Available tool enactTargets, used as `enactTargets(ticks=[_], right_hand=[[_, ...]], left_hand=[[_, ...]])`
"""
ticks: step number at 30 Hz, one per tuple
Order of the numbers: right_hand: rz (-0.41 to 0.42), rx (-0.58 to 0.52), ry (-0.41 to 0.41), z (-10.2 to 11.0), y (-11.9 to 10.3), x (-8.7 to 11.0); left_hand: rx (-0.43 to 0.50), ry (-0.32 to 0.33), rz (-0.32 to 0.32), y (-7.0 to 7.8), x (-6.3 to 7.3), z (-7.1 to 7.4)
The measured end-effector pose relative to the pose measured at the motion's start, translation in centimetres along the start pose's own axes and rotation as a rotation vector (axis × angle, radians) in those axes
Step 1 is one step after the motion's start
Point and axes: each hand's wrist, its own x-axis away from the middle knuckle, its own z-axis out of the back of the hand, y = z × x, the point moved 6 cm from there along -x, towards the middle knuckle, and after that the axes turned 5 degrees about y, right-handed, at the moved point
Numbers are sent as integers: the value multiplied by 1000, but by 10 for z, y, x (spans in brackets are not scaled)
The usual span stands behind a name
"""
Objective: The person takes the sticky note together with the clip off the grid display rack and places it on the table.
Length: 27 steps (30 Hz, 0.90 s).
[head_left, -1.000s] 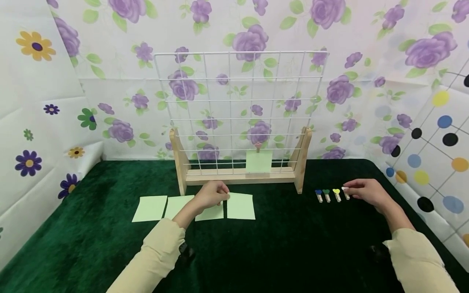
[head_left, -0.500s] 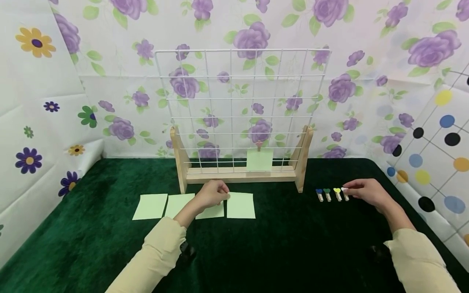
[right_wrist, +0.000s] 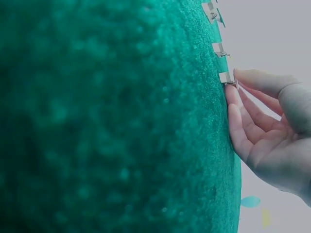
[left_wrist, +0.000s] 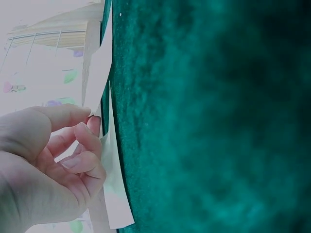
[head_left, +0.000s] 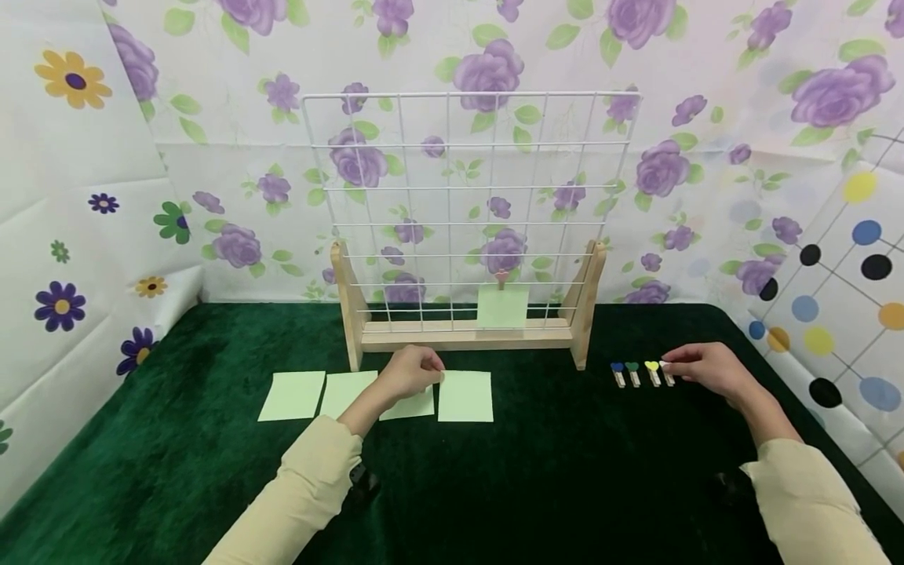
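Thumb and index finger of my left hand (head_left: 406,373) pinch the upper left corner of the rightmost pale green paper square (head_left: 466,397). That corner is lifted a little in the left wrist view, where the paper (left_wrist: 101,68) rises from the cloth to the fingertips. Below the curled fingers there, another paper square (left_wrist: 116,194) lies flat. At the right, my right hand (head_left: 709,369) pinches the heart-topped end of a small wooden clothespin (right_wrist: 225,77) with a white heart. Its wooden legs point away from the fingers. Fingertips cover part of the heart.
Behind stands a white wire grid (head_left: 452,188) on a wooden stand (head_left: 466,337). A pink heart clothespin (head_left: 501,278) holds a paper square (head_left: 503,306) on it. Blue (head_left: 618,375), green (head_left: 633,374) and yellow (head_left: 654,373) heart clothespins line up beside the right hand. More squares (head_left: 292,396) lie left.
Both hands stay where they were, with the same fingertip grips on the paper corner and the clothespin. The head view has shifted very slightly.
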Motion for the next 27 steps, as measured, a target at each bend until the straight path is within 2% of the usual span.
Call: enactTargets(ticks=[15,22,27], right_hand=[[15,-75,4,4,-1,-1],[34,-29,96,8,-2,3],[84,26,156,10,-15,8]], left_hand=[[-28,89,-27,6,3,6],[-33,144,-80,10,4,10],[-22,182,-90,12,5,15]])
